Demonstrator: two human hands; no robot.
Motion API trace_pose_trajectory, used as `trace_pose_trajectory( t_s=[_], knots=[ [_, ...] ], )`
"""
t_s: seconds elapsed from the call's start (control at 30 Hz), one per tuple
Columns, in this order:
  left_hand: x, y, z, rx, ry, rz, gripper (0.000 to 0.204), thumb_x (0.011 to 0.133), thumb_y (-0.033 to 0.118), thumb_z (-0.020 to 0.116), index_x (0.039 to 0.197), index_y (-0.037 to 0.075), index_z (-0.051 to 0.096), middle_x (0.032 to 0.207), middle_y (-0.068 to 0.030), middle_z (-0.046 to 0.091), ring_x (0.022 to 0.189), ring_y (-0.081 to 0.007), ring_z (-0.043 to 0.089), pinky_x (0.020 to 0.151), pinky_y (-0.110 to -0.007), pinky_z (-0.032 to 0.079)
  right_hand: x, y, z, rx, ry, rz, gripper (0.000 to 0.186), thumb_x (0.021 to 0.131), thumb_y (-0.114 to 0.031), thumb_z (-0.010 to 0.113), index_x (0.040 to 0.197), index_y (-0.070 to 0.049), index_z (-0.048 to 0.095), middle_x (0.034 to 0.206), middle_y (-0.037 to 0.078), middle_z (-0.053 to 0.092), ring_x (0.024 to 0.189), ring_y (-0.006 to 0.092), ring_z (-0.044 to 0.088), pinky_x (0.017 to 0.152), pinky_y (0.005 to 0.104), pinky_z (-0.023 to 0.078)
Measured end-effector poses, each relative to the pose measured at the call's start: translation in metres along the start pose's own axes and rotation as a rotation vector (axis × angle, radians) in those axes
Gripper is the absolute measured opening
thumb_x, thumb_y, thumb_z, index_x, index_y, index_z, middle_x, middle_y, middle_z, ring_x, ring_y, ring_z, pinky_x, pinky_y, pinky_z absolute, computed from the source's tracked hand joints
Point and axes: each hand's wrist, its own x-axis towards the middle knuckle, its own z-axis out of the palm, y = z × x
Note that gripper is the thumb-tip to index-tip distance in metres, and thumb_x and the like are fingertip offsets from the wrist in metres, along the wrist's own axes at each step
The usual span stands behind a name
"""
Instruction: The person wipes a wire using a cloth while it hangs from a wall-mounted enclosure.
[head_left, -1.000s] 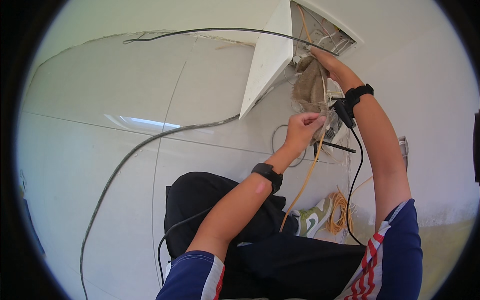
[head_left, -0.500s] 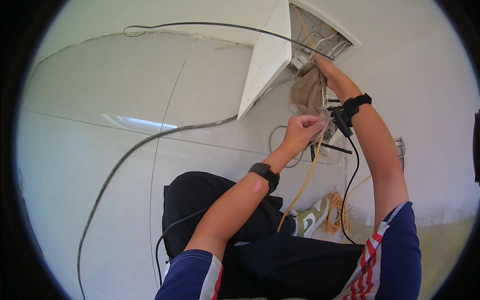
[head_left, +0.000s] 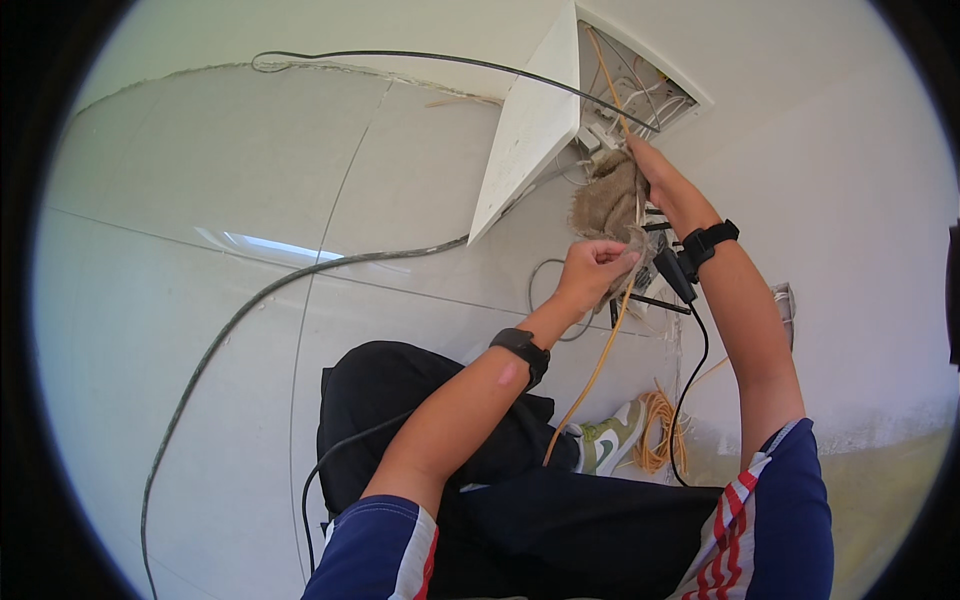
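Note:
My left hand (head_left: 597, 272) is closed, thumb and fingers pinching the lower end of a frayed brown cloth (head_left: 604, 200). A yellow cable (head_left: 600, 372) runs down from beside that pinch toward my shoe. My right hand (head_left: 662, 185) is higher, along the right edge of the cloth, its fingers closed where the yellow cable comes out of an open wall box (head_left: 655, 85). The fingertips of my right hand are partly hidden. Behind the cloth, a device with black antennas (head_left: 660, 302) shows only in part.
The box's white door (head_left: 530, 125) hangs open on the left. A thick dark cable (head_left: 262, 300) curves over the tiled floor (head_left: 400, 290), and a thin black one (head_left: 420, 58) arches above. Coiled yellow cable (head_left: 656, 430) lies beside my shoe (head_left: 608, 440). A wall recess (head_left: 785, 312) holds wires.
Both hands keep their grip while the whole view shifts slightly. The cloth's upper part has bunched and folded a little, and my right fingers sit slightly lower against the box.

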Motion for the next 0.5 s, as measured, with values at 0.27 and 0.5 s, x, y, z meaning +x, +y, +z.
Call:
trace_pose_trajectory(
  t_s=[0.27, 0.5],
  knots=[
    [-0.006, -0.007, 0.009, 0.051, -0.022, -0.027, 0.026, 0.081, 0.015, 0.068, 0.097, -0.005, 0.063, 0.084, -0.0034, 0.064, 0.072, -0.0053, 0.055, 0.064, -0.019, 0.044, -0.007, 0.015, -0.013, -0.068, 0.052, 0.000, 0.039, 0.091, -0.037, 0.037, 0.101, -0.003, 0.055, 0.091, 0.011, 0.062, 0.079, 0.0218, 0.061, 0.075, 0.0372, 0.050],
    [-0.014, -0.010, 0.018, 0.064, -0.059, -0.038, 0.024, 0.081, 0.015, 0.068, 0.095, -0.004, 0.064, 0.083, -0.0029, 0.064, 0.070, -0.0050, 0.054, 0.063, -0.019, 0.043, -0.030, 0.029, -0.020, -0.054, 0.062, 0.029, 0.039, 0.087, -0.034, 0.040, 0.102, -0.001, 0.055, 0.092, 0.011, 0.061, 0.082, 0.0220, 0.060, 0.077, 0.0366, 0.048]
  ],
)
